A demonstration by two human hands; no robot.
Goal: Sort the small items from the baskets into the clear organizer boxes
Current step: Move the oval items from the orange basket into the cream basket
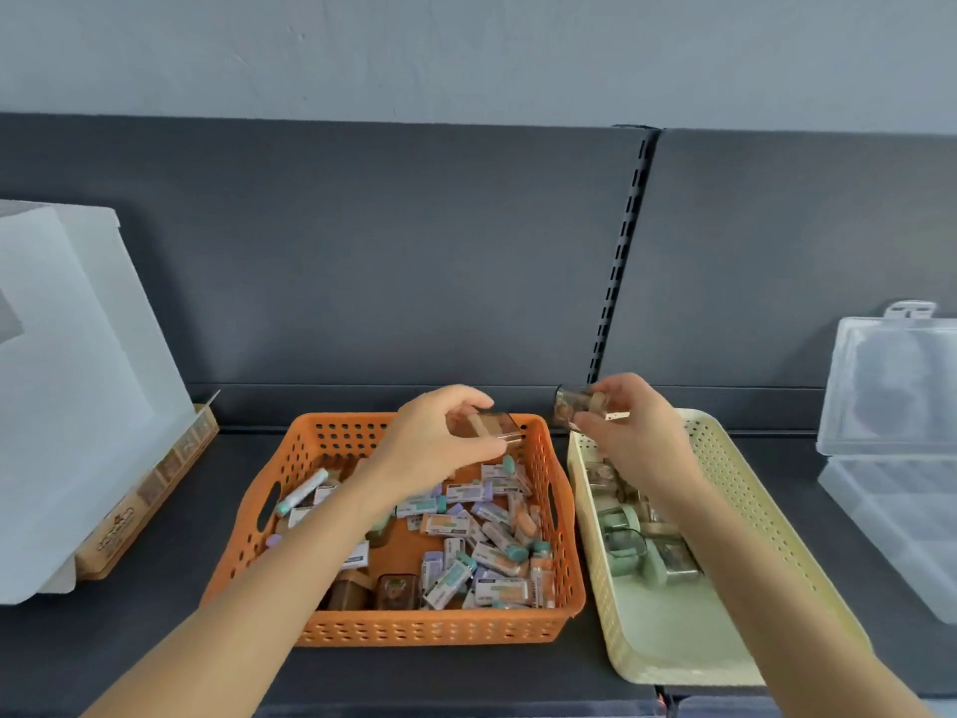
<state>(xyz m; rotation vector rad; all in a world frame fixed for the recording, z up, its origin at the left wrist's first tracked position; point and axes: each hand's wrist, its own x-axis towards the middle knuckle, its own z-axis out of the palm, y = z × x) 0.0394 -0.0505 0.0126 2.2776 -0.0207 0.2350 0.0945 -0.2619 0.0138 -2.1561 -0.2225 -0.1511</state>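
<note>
An orange basket [414,632] in the middle holds several small wrapped erasers and brown tinted cases. Over its far edge my left hand [440,437] grips a small brown see-through case [494,424]. To the right lies a cream basket [735,458] with green and clear small items. Above its far-left corner my right hand [637,422] pinches another small brown see-through case [575,404]. A clear organizer box [901,458] with its lid raised stands at the far right.
A white box [72,386] stands at the left on a brown printed carton [150,494]. Everything rests on a dark grey shelf [171,588] with a dark back panel and a slotted upright [619,261].
</note>
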